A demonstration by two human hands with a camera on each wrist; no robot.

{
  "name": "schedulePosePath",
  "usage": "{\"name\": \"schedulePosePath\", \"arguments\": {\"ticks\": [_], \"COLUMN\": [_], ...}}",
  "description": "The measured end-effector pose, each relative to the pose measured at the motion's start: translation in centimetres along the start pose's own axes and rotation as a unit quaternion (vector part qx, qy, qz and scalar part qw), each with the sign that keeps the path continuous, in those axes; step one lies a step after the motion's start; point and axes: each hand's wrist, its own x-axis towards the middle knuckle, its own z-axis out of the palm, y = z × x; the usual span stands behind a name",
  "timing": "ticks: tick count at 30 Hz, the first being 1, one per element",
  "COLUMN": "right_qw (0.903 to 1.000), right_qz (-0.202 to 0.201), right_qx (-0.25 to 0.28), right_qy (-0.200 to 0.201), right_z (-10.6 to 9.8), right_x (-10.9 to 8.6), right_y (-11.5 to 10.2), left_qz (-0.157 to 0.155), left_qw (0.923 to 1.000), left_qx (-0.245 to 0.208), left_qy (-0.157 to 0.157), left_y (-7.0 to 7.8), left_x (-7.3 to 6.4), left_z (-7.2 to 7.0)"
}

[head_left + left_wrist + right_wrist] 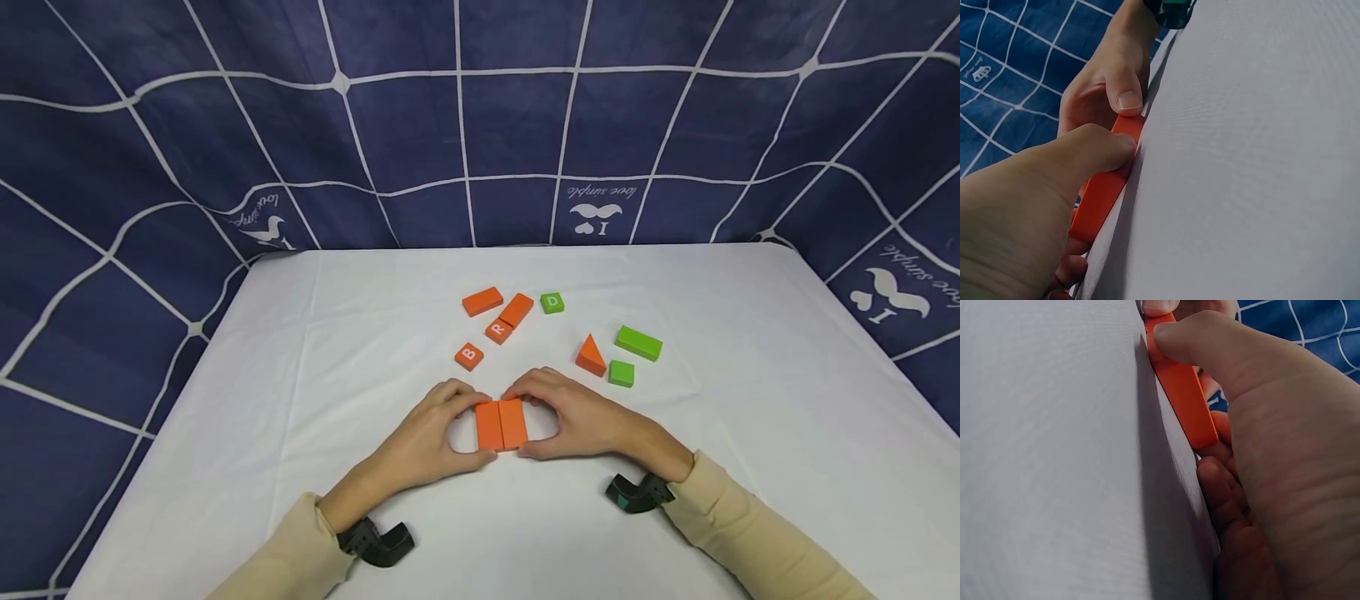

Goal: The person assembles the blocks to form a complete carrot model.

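Note:
Two orange rectangular blocks lie side by side on the white table, long edges touching. My left hand [433, 429] pinches the left orange block [489, 426] between thumb at its near end and fingers at its far end. The right orange block [513, 423] is pinched the same way by my right hand [576, 415]. In the left wrist view an orange block [1102, 197] shows beneath the left thumb. An orange block [1185, 403] also appears under the right thumb in the right wrist view. The fingers at the far ends are partly hidden there.
Beyond the hands lie an orange B cube [469, 357], an orange R cube [498, 331], two orange bars [482, 302] and a green D cube [552, 302]. Further right are an orange triangle [591, 357], a green cube [621, 373] and a green bar [638, 342].

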Motion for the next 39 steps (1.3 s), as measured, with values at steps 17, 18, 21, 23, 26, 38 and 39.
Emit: {"name": "schedulePosePath", "arguments": {"ticks": [17, 18, 21, 23, 26, 38, 39], "right_qw": [1.0000, 1.0000, 0.9999, 0.9998, 0.9996, 0.9964, 0.9952], "right_qz": [-0.006, -0.007, -0.011, -0.014, -0.018, 0.007, 0.017], "right_qx": [0.000, -0.001, -0.006, -0.010, -0.020, 0.054, 0.056], "right_qy": [0.005, 0.006, 0.008, 0.009, 0.011, 0.065, 0.079], "right_z": [-0.5, -0.5, -0.7, -0.8, -1.0, -0.4, -0.1], "right_x": [0.0, 0.0, 0.1, 0.1, 0.1, 0.3, 0.5], "right_y": [-0.3, -0.3, -0.4, -0.5, -0.5, 0.2, 0.3], "left_qz": [-0.006, -0.003, 0.008, 0.012, 0.012, 0.000, -0.002], "left_qw": [0.9999, 0.9999, 0.9997, 0.9997, 0.9997, 0.9999, 0.9999], "left_qx": [-0.005, -0.006, -0.005, -0.003, -0.002, -0.005, -0.004], "left_qy": [0.010, 0.013, 0.021, 0.023, 0.022, 0.012, 0.011], "left_y": [-0.4, -0.4, -0.4, -0.5, -0.5, -0.4, -0.4], "left_x": [-0.2, -0.2, -0.1, -0.1, 0.0, -0.6, -0.8], "left_z": [-1.3, -1.2, -1.2, -1.2, -1.1, -0.8, -0.7]}}
